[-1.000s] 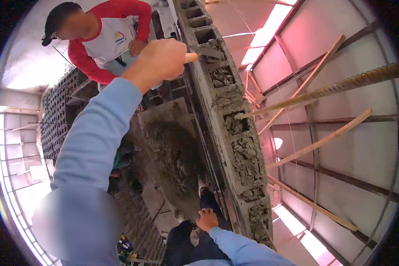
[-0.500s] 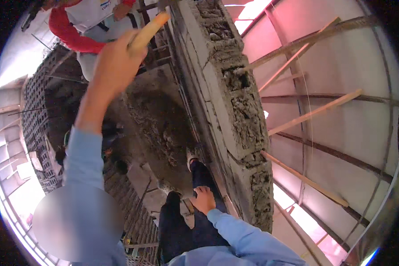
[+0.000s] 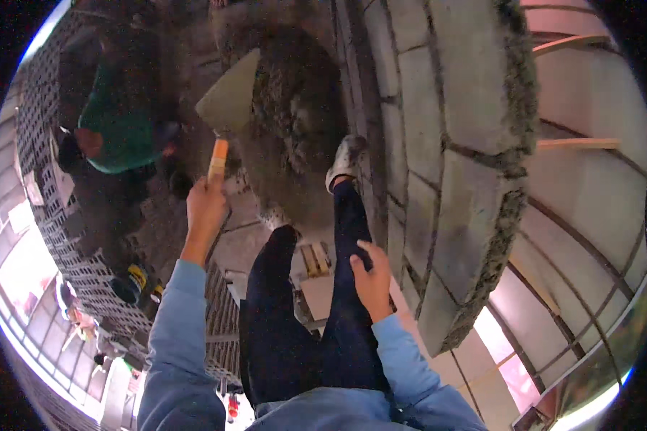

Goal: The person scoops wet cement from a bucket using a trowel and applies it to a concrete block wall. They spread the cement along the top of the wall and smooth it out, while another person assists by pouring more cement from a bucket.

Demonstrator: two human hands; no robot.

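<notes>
My left hand (image 3: 207, 208) is wrapped round the wooden handle of a brick trowel (image 3: 230, 95). The trowel's pale, pointed blade reaches away from me, beside and partly over a dark heap of wet mortar (image 3: 298, 108). Whether the blade touches the mortar I cannot tell. By my right leg, my right hand (image 3: 374, 280) has nothing in it, its thumb and forefinger apart. To the right of my legs rises a grey block wall (image 3: 467, 215), its top edge rough with mortar.
Another person in green (image 3: 122, 108) is bent over at the upper left. A small wooden piece (image 3: 315, 258) lies between my legs. Slatted, grid-like material (image 3: 43, 136) stretches along the left. Beyond the wall are pale panels with wooden braces (image 3: 579, 144).
My left hand has come down from high up with the trowel, whose blade now shows over the mortar. My view has shifted, and my right hand has lifted off my leg somewhat.
</notes>
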